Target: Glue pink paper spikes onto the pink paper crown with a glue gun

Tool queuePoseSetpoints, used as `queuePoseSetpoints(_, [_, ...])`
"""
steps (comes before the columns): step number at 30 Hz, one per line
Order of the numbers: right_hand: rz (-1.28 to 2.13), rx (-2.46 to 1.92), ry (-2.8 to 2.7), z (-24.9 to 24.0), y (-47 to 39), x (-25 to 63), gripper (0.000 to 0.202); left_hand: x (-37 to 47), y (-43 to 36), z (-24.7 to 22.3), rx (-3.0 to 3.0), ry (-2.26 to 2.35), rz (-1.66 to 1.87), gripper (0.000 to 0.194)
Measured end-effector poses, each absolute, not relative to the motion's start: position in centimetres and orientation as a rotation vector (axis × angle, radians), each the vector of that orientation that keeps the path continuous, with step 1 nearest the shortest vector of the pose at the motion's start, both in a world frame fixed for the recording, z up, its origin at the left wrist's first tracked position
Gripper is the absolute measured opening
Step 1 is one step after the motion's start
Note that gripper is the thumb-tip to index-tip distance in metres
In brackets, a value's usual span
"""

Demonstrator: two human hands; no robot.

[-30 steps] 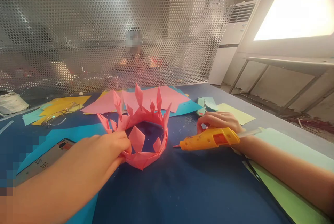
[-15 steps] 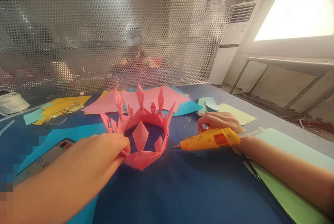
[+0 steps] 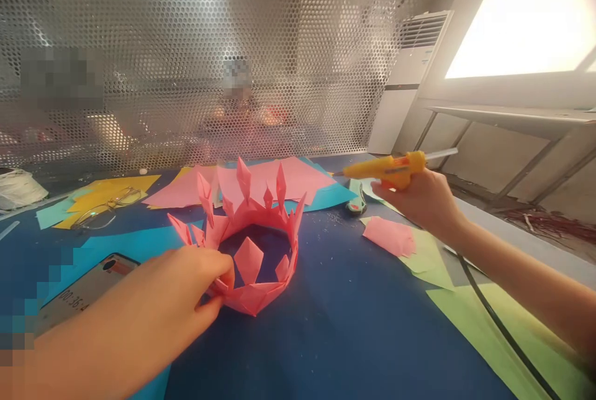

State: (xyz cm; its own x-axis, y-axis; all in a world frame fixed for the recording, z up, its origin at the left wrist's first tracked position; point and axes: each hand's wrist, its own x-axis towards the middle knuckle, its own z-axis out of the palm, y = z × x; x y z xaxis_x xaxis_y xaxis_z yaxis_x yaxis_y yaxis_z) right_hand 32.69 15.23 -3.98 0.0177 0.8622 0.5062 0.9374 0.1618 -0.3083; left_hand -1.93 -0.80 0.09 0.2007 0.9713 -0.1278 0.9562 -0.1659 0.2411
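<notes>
A pink folded-paper crown (image 3: 261, 297) with upright pointed pieces stands on the blue table (image 3: 344, 313). My left hand (image 3: 190, 276) pinches the crown's near left edge between thumb and fingers. At the right, my right hand (image 3: 421, 201) is wrapped round a yellow glue gun (image 3: 384, 169), raised above the table with its nozzle pointing left. A clear glue stick (image 3: 442, 154) sticks out of the gun's back end. Below my right hand lie small pink paper pieces (image 3: 390, 236) on light green paper.
Pink sheets (image 3: 284, 179), yellow paper (image 3: 105, 194) and glasses (image 3: 99, 217) lie farther back. A phone (image 3: 88, 282) rests on blue paper at the left. Green paper (image 3: 507, 325) and a black cable (image 3: 493, 313) are at the right. Behind the perforated metal screen (image 3: 326, 46) is a person (image 3: 239, 108).
My right hand has lifted the glue gun up and to the right, away from the crown, uncovering the small pink pieces. My left hand still grips the crown, which sits slightly lower in view.
</notes>
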Motion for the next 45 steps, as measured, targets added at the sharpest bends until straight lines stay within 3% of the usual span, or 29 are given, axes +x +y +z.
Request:
queuePoseSetpoints(6, [0.258, -2.082, -1.469, -2.0, 15.6, 34.3, 0.031, -1.3, -0.9, 0.9, 2.149, 1.905, -0.179, 0.022])
queuePoseSetpoints(12, [0.418, -2.124, -1.395, -2.8, 16.9, 36.8, 0.031, -1.6, -0.5, 0.2, 2.214, 1.817, -0.016, 0.023])
queuePoseSetpoints(21, [0.108, -2.278, -1.546, -4.7, 17.6, 38.4, 0.029, -0.5, -0.7, 0.5, 2.049, 1.842, 0.11, 0.044])
queuePoseSetpoints(32, [-0.443, -2.04, -1.893, -2.5, 15.3, 34.5, 0.029, -0.6, -0.9, 0.8, 2.054, 1.887, 0.055, 0.047])
queuePoseSetpoints(38, [-0.38, -1.608, -2.522, -1.1, 14.7, 27.2, 0.03, -0.8, -1.0, 1.0, 2.118, 1.807, 0.06, 0.039])
queuePoseSetpoints(45, [-0.31, -1.625, -2.75, -1.6, 15.9, 22.7, 0.032, -0.5, -1.6, 2.1, 2.251, 1.728, 0.005, 0.056])
